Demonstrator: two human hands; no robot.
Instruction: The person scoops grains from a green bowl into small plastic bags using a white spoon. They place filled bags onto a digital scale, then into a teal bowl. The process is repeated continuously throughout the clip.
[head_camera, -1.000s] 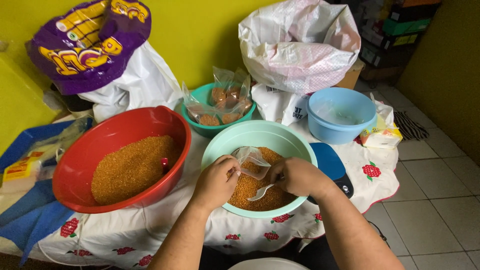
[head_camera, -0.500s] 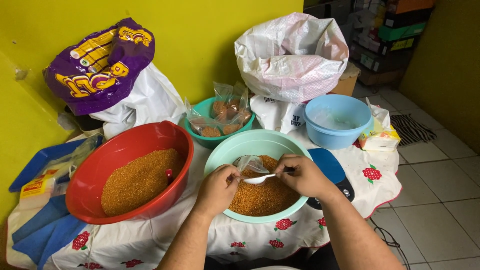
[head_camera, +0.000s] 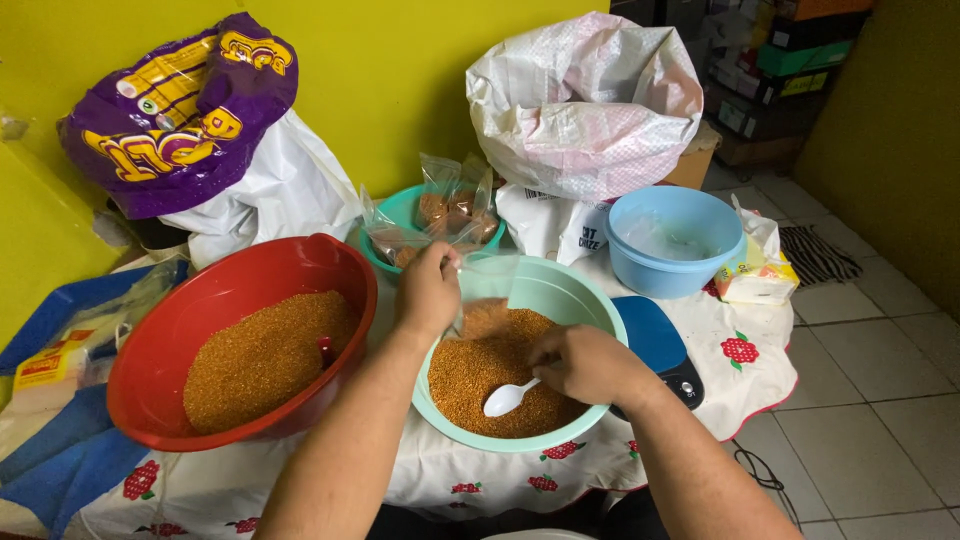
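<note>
My left hand (head_camera: 428, 290) holds a small clear plastic bag (head_camera: 487, 283) up over the far side of a mint-green bowl (head_camera: 575, 293). The bag hangs open and seems partly filled with orange-brown grain. That bowl holds a heap of the same grain (head_camera: 490, 375). My right hand (head_camera: 583, 363) grips a white plastic spoon (head_camera: 505, 398), its scoop lying low on the grain near the bowl's front. Both hands are over the bowl, the left higher than the right.
A red bowl (head_camera: 285, 260) of grain sits to the left. Behind stand a teal bowl with filled clear bags (head_camera: 440, 208), a light blue bowl (head_camera: 675, 240), a white woven sack (head_camera: 585, 100) and a purple bag (head_camera: 180, 110). A blue scale (head_camera: 655, 340) lies at the right.
My left hand has lifted the bag up and toward the far rim. My right hand has dropped the spoon from the bag's mouth down onto the grain.
</note>
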